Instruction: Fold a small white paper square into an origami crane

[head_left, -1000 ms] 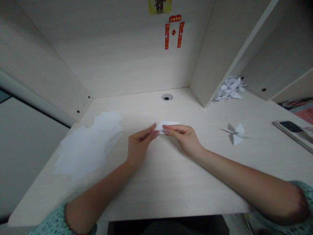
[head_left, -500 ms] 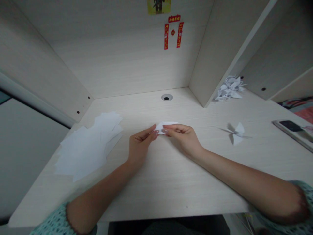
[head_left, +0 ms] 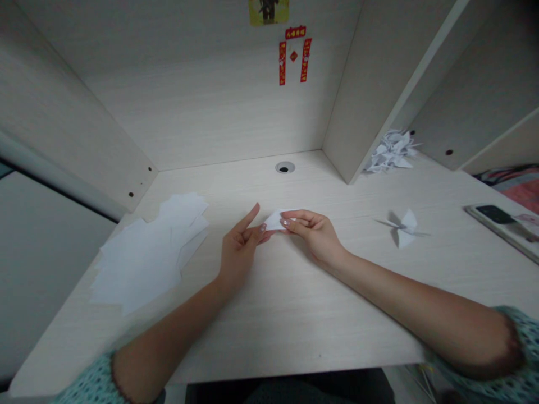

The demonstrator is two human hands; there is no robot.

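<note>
Sheets [head_left: 143,261] lay at 10 o'clock on the tabletop [head_left: 290,314], left grip [head_left: 240,244] thumbed the folded paper [head_left: 274,221] at 12 o'clock, index raised, couldn't tell if clasping, right grip [head_left: 316,234] pinched it, folding apparently in hand, next move likely needing a steady crease, paper heap [head_left: 391,150] sat at 1 o'clock.

From here I see red stickers [head_left: 282,70] up above the cable hole [head_left: 285,167], plus a yellow sticker [head_left: 280,12] even higher over it. Also a phone [head_left: 506,229] lying camera-side up, way right of that hole.
</note>
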